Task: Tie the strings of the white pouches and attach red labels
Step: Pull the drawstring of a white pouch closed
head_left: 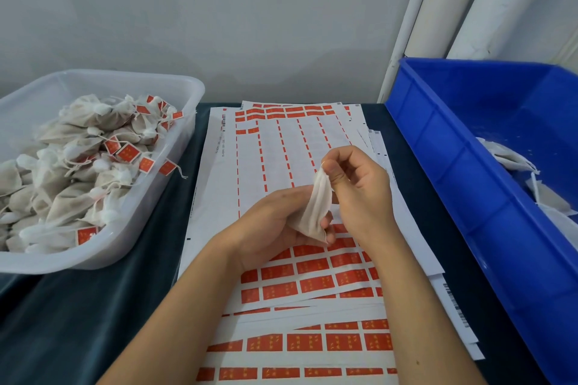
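A white cloth pouch (pixel 316 208) stands upright between my hands over the label sheets. My left hand (pixel 275 223) grips its filled lower part, fingers curled round it. My right hand (pixel 359 187) pinches the gathered top of the pouch between thumb and fingers. Sheets of red labels (pixel 312 284) lie flat under both hands; the upper rows are mostly peeled away, the lower rows still carry labels.
A clear plastic tub (pixel 175 147) at the left holds several tied pouches with red labels. A blue crate (pixel 444 147) at the right holds a few unlabelled pouches (pixel 513 159). A dark cloth (pixel 93 316) covers the table. White pipes (pixel 450 3) rise at the back right.
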